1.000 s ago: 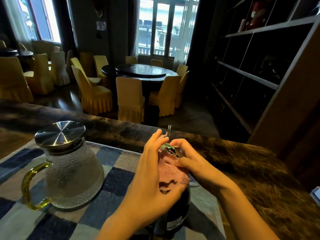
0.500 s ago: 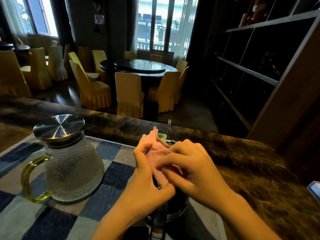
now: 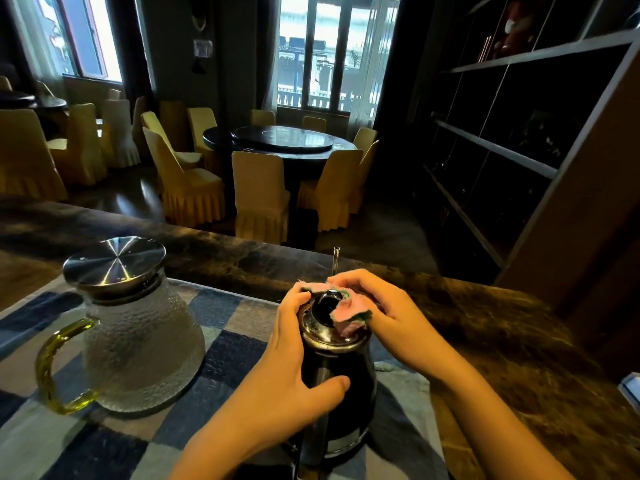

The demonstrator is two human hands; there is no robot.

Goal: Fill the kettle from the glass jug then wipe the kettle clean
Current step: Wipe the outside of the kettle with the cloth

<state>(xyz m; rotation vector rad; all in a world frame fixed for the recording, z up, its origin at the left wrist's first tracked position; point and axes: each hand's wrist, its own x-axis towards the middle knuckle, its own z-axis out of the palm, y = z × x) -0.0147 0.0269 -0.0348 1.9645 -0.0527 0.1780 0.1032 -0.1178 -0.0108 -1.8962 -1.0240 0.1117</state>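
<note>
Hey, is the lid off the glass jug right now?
No, the metal lid sits closed on the neck of the glass jug, which stands to the left of the kettle.

Dim dining room. Dark round table (image 3: 284,142) ringed by yellow-covered chairs (image 3: 259,188), more chairs on the left. Bright tall windows (image 3: 325,64) on the far wall. Glossy dark floor (image 3: 374,233). Dark shelving (image 3: 502,150) on the right. Brown marble desk (image 3: 519,323) up front.

No text reads clearly; the wall notice (image 3: 203,48) seems too blurred.
</note>
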